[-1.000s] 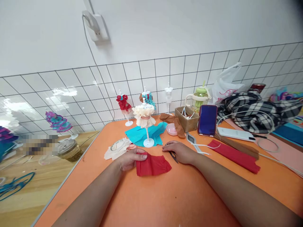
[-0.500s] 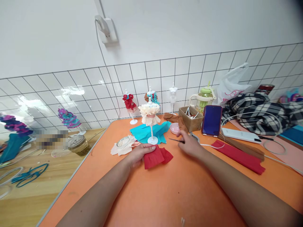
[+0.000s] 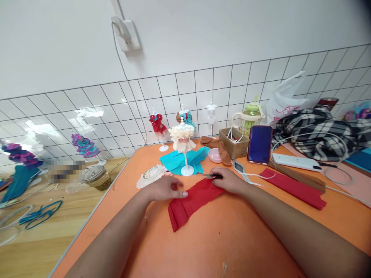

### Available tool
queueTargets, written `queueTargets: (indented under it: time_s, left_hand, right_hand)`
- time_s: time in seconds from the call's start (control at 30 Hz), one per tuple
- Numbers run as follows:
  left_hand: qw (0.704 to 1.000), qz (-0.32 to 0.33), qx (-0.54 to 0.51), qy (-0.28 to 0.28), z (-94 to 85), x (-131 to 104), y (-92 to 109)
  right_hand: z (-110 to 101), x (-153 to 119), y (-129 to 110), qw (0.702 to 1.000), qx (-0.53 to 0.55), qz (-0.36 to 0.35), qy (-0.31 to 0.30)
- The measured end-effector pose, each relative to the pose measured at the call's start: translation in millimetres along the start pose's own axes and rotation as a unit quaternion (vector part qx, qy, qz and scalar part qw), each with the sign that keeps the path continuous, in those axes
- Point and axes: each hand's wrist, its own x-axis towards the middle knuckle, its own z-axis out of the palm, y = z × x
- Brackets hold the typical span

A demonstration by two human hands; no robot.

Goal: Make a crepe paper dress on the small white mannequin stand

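A red crepe-like piece (image 3: 193,200) lies spread between my hands on the orange table (image 3: 179,251). My right hand (image 3: 227,180) is closed around a small dark-handled tool (image 3: 216,176), its fingers also at the red piece's upper right end. At the piece's left side, my left hand (image 3: 166,189) has thumb and fingers apart, the thumb near the red edge; it grips nothing. Just behind stands a small white dress form (image 3: 182,139) in a cream ruffled outfit, with turquoise material (image 3: 171,162) around its base.
Cream scraps with a tape roll (image 3: 150,173) lie left of the form. Behind are other dress forms (image 3: 158,125). A pink bowl (image 3: 214,155), brown box (image 3: 234,143), upright phone (image 3: 259,144) and another red strip (image 3: 294,188) are rightward. A jar (image 3: 97,177) stands on the wooden table.
The red piece has been opened out to a longer strip. My left hand has let go of it, and my right hand with the tool has come down onto its right end.
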Motion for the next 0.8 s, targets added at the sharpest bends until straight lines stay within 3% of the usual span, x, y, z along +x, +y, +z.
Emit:
queueTargets:
  time_s: [0.07, 0.13, 0.3, 0.47, 0.6, 0.67, 0.8]
  left_hand:
    - [0.998, 0.04, 0.003, 0.053, 14.6, 5, 7]
    - [0.995, 0.068, -0.066, 0.041, 30.6, 11, 11]
    - [0.952, -0.002, -0.277, -0.132, 52.2, 18, 8]
    - [0.879, -0.025, -0.461, -0.116, 51.6, 20, 1]
    - [0.844, -0.043, -0.528, -0.087, 50.5, 22, -6]
    - [0.83, -0.038, -0.55, -0.079, 49.6, 22, -8]
    - [0.816, -0.001, -0.573, -0.081, 47.1, 20, -7]
  right_hand:
    - [-1, -3, -9, 0.996, 0.091, -0.012, -0.016]
    - [-1, -5, -16, 0.986, 0.164, -0.028, -0.022]
    - [-6, -3, -7, 0.964, 0.256, -0.023, 0.068]
    - [0, 7, 21, 0.97, 0.2, 0.055, 0.124]
    - [-3, 9, 23, 0.964, 0.139, 0.163, 0.159]
    - [-10, 4, 13, 0.962, 0.152, 0.198, 0.11]
    - [-20, -13, -14, 0.934, 0.259, 0.235, -0.077]
